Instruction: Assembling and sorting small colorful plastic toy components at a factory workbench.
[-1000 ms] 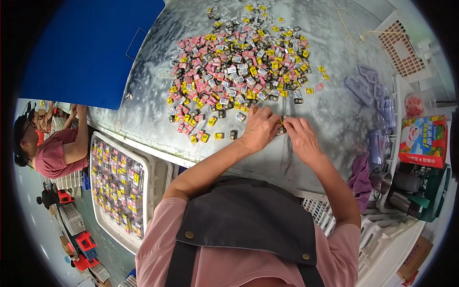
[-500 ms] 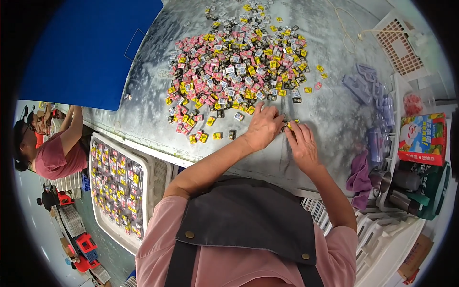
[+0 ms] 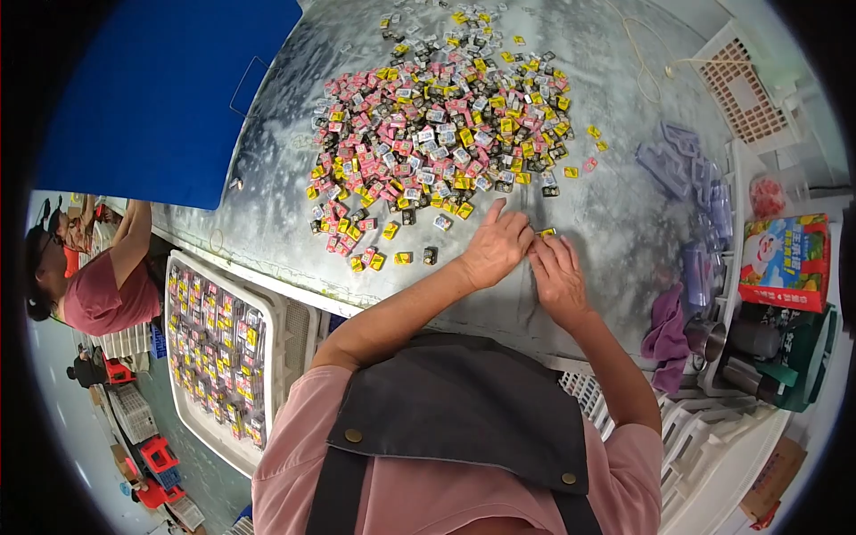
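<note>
On the grey tabletop (image 3: 615, 267) lies a heap of small box-shaped pieces (image 3: 428, 134) in pink, yellow, black and white. My left hand (image 3: 499, 245) is at the heap's near edge, its index finger stretched toward the pieces and its other fingers curled in against my right hand. What those curled fingers hold, if anything, is hidden. Close beside it, my right hand (image 3: 557, 275) is bent with its fingertips on a small yellow block (image 3: 546, 233). A few loose pieces, one of them black (image 3: 430, 255), lie left of my left wrist.
A white tray (image 3: 272, 357) filled with rows of similar pieces stands at the left. Clear purplish plastic holders (image 3: 682, 160), a purple cloth (image 3: 665, 334), a metal cup (image 3: 705, 337) and a colourful box (image 3: 785, 261) are at right. A person (image 3: 111, 276) works at far left.
My hands have drawn closer together, with my left index finger now stretched out. Less of the yellow block shows at my right fingertips.
</note>
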Motion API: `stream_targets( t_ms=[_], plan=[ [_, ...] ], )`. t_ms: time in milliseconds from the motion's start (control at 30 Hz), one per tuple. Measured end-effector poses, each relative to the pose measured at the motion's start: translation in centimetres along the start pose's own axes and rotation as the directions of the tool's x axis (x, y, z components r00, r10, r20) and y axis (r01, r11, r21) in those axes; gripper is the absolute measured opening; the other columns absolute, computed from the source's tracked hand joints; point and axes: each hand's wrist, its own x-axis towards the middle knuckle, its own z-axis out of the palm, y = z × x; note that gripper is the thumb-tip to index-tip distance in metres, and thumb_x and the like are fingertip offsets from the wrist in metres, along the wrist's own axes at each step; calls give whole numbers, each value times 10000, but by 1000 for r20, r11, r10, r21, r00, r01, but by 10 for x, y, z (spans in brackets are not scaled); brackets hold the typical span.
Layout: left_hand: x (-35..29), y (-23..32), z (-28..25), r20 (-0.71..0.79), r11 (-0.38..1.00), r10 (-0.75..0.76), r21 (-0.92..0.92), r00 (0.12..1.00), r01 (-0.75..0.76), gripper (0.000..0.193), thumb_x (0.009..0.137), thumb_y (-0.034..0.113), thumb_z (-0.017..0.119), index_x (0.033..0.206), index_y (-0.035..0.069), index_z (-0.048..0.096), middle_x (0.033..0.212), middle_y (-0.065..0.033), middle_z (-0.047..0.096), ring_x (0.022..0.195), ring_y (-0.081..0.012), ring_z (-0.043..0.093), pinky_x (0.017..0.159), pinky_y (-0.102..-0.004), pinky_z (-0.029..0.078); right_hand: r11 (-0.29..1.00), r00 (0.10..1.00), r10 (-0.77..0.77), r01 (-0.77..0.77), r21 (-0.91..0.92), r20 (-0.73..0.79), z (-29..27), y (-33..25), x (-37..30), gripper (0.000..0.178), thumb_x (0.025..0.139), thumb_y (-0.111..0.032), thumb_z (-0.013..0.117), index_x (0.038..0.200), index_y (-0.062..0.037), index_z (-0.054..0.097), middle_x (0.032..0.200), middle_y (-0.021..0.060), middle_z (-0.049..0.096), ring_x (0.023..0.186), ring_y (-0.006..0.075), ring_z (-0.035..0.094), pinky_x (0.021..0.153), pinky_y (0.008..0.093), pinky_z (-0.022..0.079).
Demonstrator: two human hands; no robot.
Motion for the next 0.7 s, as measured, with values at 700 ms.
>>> stream_targets(
  t_ms=[700],
  plan=[
    [-33,-1,-48,-35,967,-247,-77,968,244,340,821,112,712,1142,70,606,1078,-116,566,1018,-290,550,1061,-559,287,994,991,77,-68,85,-108,-2,2,19,357,803,2,584,1152,58,639,1240,152,597,1213,339,511,1093,511,367]
  ],
)
